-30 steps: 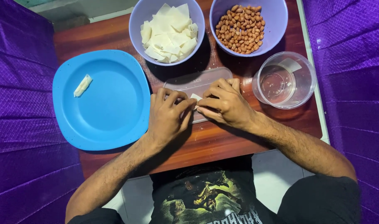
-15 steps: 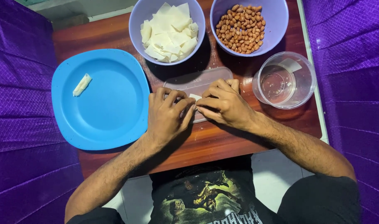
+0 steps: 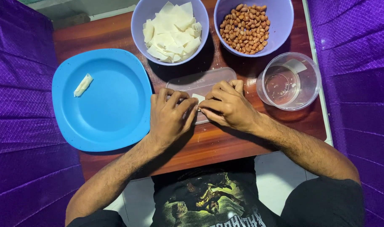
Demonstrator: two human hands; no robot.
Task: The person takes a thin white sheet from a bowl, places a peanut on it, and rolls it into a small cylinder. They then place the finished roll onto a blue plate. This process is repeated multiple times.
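Centre: I saw the flat lid [image 3: 200, 82] on the table [image 3: 116, 31], both hands on its near part, the left hand [image 3: 170, 117] beside the right hand [image 3: 227, 107].
Left: the plate [image 3: 112, 113] held one rolled piece [image 3: 83, 85].
Behind: two bowls, wrappers [image 3: 171, 29] left, peanuts [image 3: 245, 28] right.
Right: a cup [image 3: 289, 81].

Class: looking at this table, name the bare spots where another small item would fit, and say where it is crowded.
Free: most of the blue plate beside the single roll, and the table's far-left corner. Crowded: the two bowls, clear tub and both hands over the clear lid.
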